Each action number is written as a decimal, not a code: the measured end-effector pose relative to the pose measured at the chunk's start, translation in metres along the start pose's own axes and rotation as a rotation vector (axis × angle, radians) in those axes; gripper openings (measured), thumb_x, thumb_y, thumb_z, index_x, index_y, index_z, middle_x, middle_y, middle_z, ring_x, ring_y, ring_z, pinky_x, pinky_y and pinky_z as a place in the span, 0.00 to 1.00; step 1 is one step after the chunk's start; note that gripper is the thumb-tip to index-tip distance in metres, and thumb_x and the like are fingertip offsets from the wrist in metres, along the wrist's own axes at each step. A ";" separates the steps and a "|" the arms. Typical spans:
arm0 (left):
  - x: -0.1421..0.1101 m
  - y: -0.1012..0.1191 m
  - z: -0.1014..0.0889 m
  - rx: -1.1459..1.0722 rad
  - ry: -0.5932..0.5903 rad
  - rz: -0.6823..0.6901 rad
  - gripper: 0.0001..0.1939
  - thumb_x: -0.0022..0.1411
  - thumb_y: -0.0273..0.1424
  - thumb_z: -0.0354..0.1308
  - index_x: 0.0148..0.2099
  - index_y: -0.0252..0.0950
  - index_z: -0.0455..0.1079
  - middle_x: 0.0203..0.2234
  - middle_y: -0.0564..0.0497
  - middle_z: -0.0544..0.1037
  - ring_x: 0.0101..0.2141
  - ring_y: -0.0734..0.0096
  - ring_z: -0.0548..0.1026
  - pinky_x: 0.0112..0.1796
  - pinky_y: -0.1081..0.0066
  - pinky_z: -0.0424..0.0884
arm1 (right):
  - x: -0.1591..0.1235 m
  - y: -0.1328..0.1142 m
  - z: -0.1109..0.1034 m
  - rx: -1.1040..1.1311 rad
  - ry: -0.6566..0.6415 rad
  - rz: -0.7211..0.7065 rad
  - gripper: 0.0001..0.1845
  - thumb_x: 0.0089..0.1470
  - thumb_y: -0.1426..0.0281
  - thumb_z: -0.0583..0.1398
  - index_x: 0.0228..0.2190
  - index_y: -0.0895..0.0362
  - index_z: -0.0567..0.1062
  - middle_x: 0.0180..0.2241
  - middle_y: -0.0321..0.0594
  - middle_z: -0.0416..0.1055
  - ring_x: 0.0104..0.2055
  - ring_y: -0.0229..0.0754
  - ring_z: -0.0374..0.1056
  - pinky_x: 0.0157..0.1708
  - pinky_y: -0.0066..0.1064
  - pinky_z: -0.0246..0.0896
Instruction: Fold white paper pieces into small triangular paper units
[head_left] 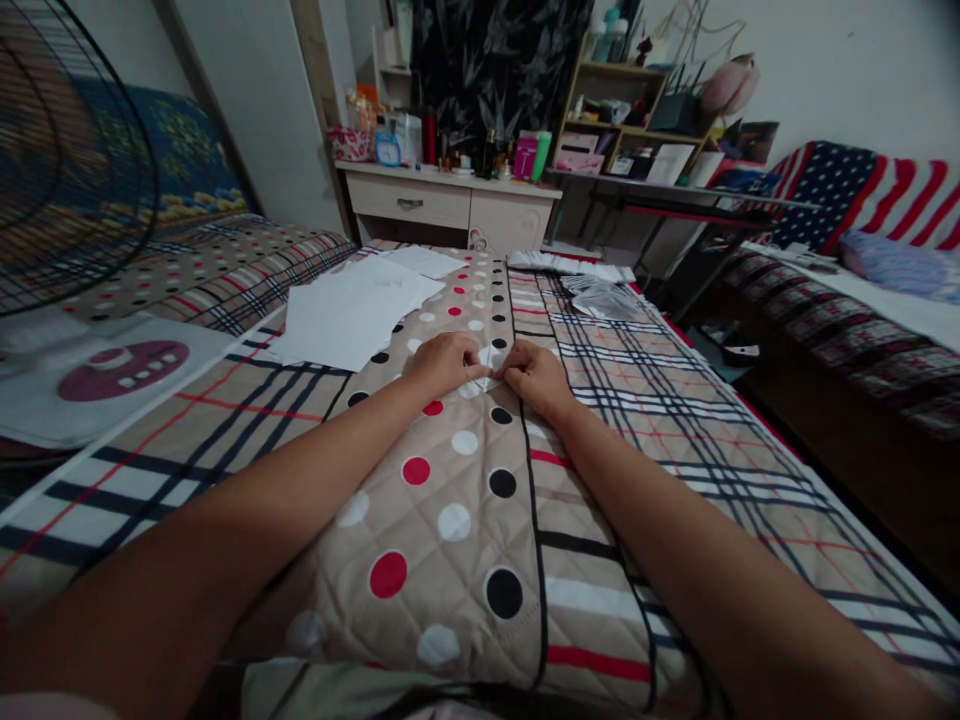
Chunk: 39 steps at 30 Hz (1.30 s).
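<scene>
A small folded piece of white paper [490,362] lies on the quilted bed cover [465,540] between my two hands. My left hand [444,364] is closed, its fingertips pinching the paper's left edge. My right hand [531,376] is closed too, pinching the paper's right edge. Both forearms stretch forward over the dotted part of the cover. Most of the paper is hidden by my fingers.
A spread of white paper sheets [351,310] lies left of my hands, and a pile of folded pieces [604,297] sits to the right. A fan [71,150] stands at the left. A dresser [450,205] and shelves [626,120] stand beyond the bed.
</scene>
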<state>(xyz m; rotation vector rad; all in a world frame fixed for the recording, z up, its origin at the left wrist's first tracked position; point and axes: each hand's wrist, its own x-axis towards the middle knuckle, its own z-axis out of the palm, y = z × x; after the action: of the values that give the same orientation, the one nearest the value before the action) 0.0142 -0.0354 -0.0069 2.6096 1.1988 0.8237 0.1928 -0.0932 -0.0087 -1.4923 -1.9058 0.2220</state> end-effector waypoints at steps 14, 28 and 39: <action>-0.001 -0.004 0.002 0.028 -0.003 -0.108 0.25 0.51 0.44 0.68 0.47 0.37 0.70 0.34 0.47 0.79 0.38 0.58 0.74 0.35 0.67 0.64 | 0.008 -0.004 -0.007 -0.193 0.007 0.333 0.20 0.44 0.54 0.66 0.35 0.55 0.80 0.32 0.42 0.78 0.31 0.43 0.70 0.27 0.30 0.54; -0.003 -0.007 0.002 -0.301 0.105 -0.085 0.15 0.46 0.39 0.70 0.27 0.33 0.72 0.20 0.56 0.71 0.23 0.75 0.65 0.24 0.74 0.55 | -0.001 0.007 -0.001 0.209 -0.032 0.238 0.18 0.43 0.54 0.65 0.23 0.58 0.75 0.20 0.33 0.67 0.23 0.35 0.58 0.23 0.27 0.47; -0.003 -0.004 0.001 -0.730 0.089 -0.235 0.10 0.44 0.32 0.68 0.25 0.30 0.73 0.20 0.52 0.76 0.21 0.75 0.69 0.22 0.76 0.61 | 0.002 0.009 0.003 0.392 0.074 0.164 0.17 0.41 0.60 0.66 0.17 0.58 0.68 0.18 0.30 0.56 0.22 0.32 0.49 0.21 0.27 0.41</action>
<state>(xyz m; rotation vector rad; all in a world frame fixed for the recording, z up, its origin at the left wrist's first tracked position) 0.0106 -0.0343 -0.0104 1.8297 0.9529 1.0807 0.1980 -0.0872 -0.0149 -1.3655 -1.5710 0.5722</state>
